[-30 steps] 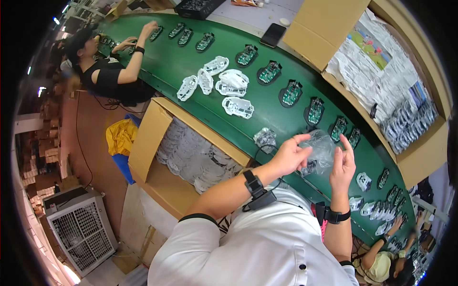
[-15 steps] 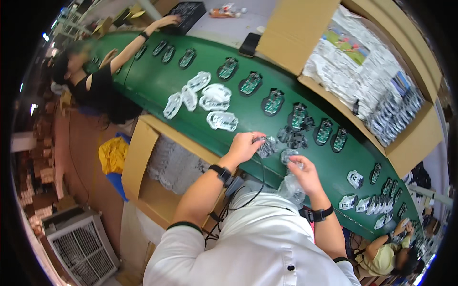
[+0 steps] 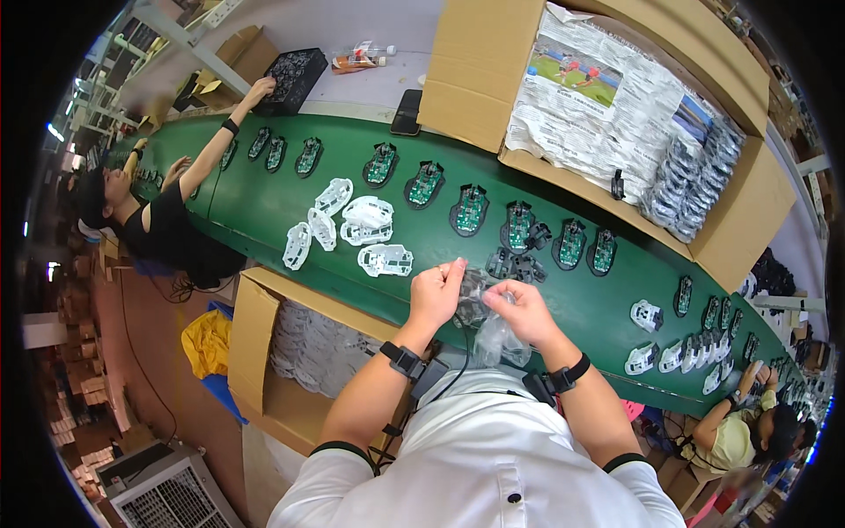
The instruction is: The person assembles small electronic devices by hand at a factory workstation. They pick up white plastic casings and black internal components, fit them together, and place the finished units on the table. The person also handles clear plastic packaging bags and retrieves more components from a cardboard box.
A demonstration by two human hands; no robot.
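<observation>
Above the near edge of the green bench (image 3: 607, 330), both my hands grip a crumpled clear plastic bag (image 3: 500, 341). Small dark parts (image 3: 472, 297) show through the plastic between my fingers. My left hand (image 3: 435, 295) is closed, its thumb and forefinger pinching the bag's left side. From the right, my right hand (image 3: 525, 313) pinches the plastic too. Just beyond them lies a small pile of black plastic parts (image 3: 515, 266). Behind it runs a row of black mouse bases with green circuit boards (image 3: 469, 211). Several white mouse shells (image 3: 385, 260) lie left of my hands.
A big open carton (image 3: 519, 161) with wrapped dark parts stands beyond the bench. Another open carton (image 3: 255, 352) is at my near left. More white shells (image 3: 671, 356) lie to the right. One co-worker (image 3: 132, 211) reaches into a black tray (image 3: 295, 77); another (image 3: 739, 431) sits right.
My hands have come together, and the bag is now held between both. The right hand has moved left toward the left hand. The whole view has shifted slightly.
</observation>
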